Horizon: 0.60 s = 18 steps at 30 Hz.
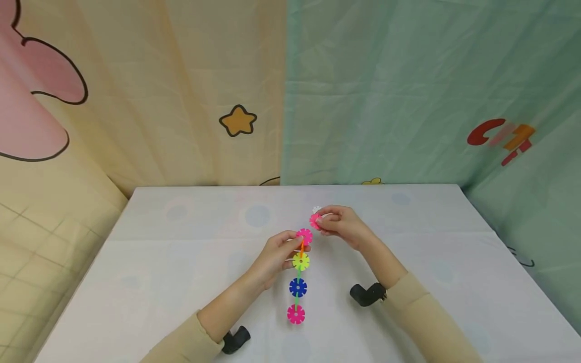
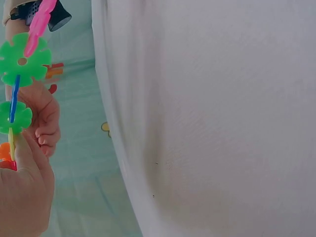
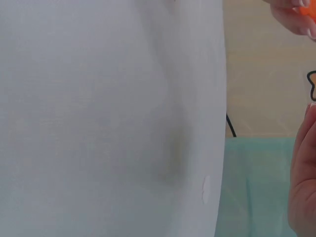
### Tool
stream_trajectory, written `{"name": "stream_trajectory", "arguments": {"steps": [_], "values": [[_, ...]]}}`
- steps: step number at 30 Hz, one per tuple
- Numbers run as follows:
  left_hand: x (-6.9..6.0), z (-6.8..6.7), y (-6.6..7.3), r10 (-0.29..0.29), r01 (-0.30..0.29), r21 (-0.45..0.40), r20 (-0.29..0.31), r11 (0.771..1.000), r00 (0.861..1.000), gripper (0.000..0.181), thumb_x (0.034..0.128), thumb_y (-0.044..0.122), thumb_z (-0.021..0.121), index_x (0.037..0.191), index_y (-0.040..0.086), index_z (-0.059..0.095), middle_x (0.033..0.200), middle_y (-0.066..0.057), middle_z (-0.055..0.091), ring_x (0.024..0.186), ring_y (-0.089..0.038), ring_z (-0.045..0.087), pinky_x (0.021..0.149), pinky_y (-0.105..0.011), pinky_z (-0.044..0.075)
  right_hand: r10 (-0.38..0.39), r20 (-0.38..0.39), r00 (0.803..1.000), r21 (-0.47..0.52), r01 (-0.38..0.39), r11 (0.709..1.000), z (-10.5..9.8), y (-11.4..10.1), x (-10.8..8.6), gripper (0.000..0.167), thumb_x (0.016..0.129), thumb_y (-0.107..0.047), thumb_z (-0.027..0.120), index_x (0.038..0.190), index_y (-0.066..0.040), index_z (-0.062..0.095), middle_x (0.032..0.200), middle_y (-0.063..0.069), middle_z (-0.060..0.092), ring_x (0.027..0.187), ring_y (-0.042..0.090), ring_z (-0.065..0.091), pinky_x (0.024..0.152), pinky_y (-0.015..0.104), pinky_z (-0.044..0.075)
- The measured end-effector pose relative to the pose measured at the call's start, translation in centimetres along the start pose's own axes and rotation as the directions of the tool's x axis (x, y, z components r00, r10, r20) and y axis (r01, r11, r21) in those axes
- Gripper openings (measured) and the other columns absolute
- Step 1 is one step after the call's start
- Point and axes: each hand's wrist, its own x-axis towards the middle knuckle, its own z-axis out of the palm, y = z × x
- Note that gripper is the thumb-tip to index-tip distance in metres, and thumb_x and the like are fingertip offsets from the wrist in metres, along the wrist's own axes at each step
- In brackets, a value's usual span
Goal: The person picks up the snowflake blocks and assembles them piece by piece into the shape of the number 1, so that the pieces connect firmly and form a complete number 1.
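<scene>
My left hand (image 1: 274, 256) pinches the upper end of a chain of notched plastic snowflake discs, near a pink disc (image 1: 305, 236) and an edge-on orange disc (image 1: 302, 248). Below the fingers hang a yellow disc (image 1: 301, 261), a blue disc (image 1: 297, 288) and a pink one, linked by edge-on green discs. My right hand (image 1: 344, 225) pinches another pink disc (image 1: 314, 221), with a white disc (image 1: 316, 208) just beyond it. A small gap separates this pair from the chain. In the left wrist view, green discs (image 2: 37, 61) show face-on. Only an orange disc's edge (image 3: 311, 11) shows in the right wrist view.
A white-covered table (image 1: 159, 282) lies beneath both hands. Black camera mounts (image 1: 366, 294) sit at both wrists by the beige sleeves. Behind the table's far edge hang a yellow curtain (image 1: 190, 101) and a green curtain (image 1: 386, 101) with cartoon prints.
</scene>
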Motion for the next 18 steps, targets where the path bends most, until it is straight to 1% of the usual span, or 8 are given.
{"name": "stream_trajectory", "arguments": {"steps": [6,11,18], "values": [[0.0,-0.1,0.0,-0.007,0.007,-0.002,0.001,1.000,1.000,0.029,0.0966,0.025,0.051,0.110,0.001,0.056,0.101,-0.009,0.066,0.085,-0.014,0.061,0.072,-0.023,0.052,-0.054,0.046,0.997,0.016,0.054,0.998,0.9,-1.0,-0.7,0.030,0.091,-0.005,0.058,0.119,0.005,0.052,0.078,0.003,0.066,0.068,0.013,0.064,0.071,0.025,0.054],[0.0,-0.1,0.0,-0.011,0.011,-0.007,0.001,1.000,1.000,0.029,0.0967,0.026,0.051,0.111,0.001,0.056,0.100,-0.009,0.066,0.086,-0.014,0.061,0.073,-0.024,0.052,-0.084,0.070,0.994,0.024,0.082,0.996,1.5,-1.4,-0.9,0.028,0.091,-0.002,0.056,0.118,0.005,0.052,0.076,0.003,0.065,0.067,0.012,0.062,0.071,0.025,0.054],[-0.1,-0.2,0.0,0.011,-0.011,-0.025,0.010,1.000,1.000,0.027,0.0971,0.024,0.050,0.109,0.000,0.056,0.097,-0.008,0.066,0.084,-0.014,0.061,0.072,-0.024,0.052,-0.138,0.105,0.985,0.032,0.135,0.990,1.9,-1.7,-1.1,0.027,0.091,-0.001,0.056,0.117,0.006,0.053,0.082,0.003,0.064,0.070,0.013,0.061,0.071,0.024,0.053]]}}
